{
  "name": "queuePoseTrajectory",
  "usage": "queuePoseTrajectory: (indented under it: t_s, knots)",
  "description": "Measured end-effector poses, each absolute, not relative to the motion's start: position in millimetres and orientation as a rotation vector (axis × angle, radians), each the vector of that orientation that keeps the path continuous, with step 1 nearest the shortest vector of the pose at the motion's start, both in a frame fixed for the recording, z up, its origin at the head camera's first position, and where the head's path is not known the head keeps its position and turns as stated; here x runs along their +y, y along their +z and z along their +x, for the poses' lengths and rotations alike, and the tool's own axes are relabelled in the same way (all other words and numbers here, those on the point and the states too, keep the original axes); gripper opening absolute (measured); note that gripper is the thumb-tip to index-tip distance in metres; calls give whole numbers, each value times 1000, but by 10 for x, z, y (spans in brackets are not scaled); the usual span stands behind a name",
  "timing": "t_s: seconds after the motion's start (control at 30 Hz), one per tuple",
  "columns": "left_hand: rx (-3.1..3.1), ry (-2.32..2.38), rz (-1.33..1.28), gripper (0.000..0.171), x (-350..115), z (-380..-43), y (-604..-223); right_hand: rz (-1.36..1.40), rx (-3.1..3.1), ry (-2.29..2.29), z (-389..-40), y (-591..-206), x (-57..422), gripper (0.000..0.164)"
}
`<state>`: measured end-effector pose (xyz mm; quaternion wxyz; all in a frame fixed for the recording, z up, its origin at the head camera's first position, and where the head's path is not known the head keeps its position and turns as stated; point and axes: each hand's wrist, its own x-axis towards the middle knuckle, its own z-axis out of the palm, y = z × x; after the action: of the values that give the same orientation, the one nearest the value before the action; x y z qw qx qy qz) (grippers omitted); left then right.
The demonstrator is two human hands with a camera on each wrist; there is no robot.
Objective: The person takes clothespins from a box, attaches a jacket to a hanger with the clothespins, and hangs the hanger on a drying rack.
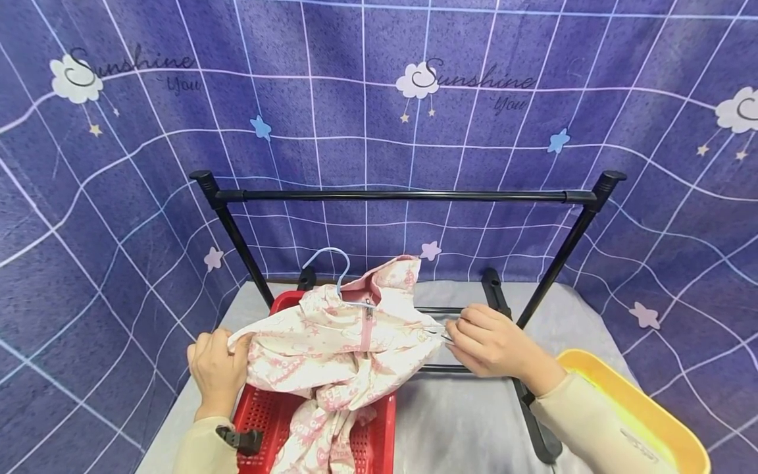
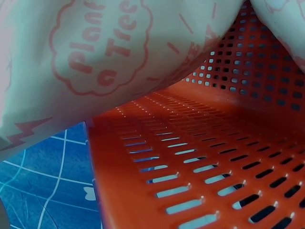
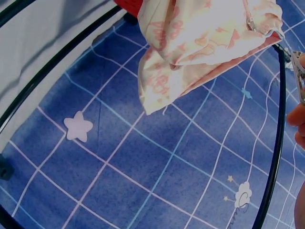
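Observation:
A white and pink printed jacket (image 1: 337, 342) with a zip and raised collar is held up in front of the rack. A light blue hanger (image 1: 328, 252) shows its hook above the collar; the rest is mostly hidden inside. My left hand (image 1: 218, 368) grips the jacket at its left shoulder or sleeve. With its fingertips, my right hand (image 1: 482, 339) pinches a thin pale edge at the jacket's other side. Whether that is cloth or a tag is too small to tell. Printed fabric (image 2: 105, 43) fills the upper left wrist view. Pinching fingers (image 3: 296, 119) appear at the right wrist view's edge.
Below the jacket stands a red perforated basket (image 1: 389, 428), with more printed cloth (image 1: 320, 438) hanging into it. A black rack (image 1: 403, 195) stands behind, its top bar level. The yellow basket (image 1: 681, 428) sits at right. A patterned blue curtain (image 1: 367, 131) encloses the space.

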<state>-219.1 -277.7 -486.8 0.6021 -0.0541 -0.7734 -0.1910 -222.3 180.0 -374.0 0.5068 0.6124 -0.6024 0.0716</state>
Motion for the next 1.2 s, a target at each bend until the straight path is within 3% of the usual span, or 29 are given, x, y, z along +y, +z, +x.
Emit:
queuePoseTrajectory:
  t_s: [1.2]
  knots:
    - [-1820,-451,-125,66,-2768,-2178,-4845,1527,-1453,144,-2294,-3788,1549,20]
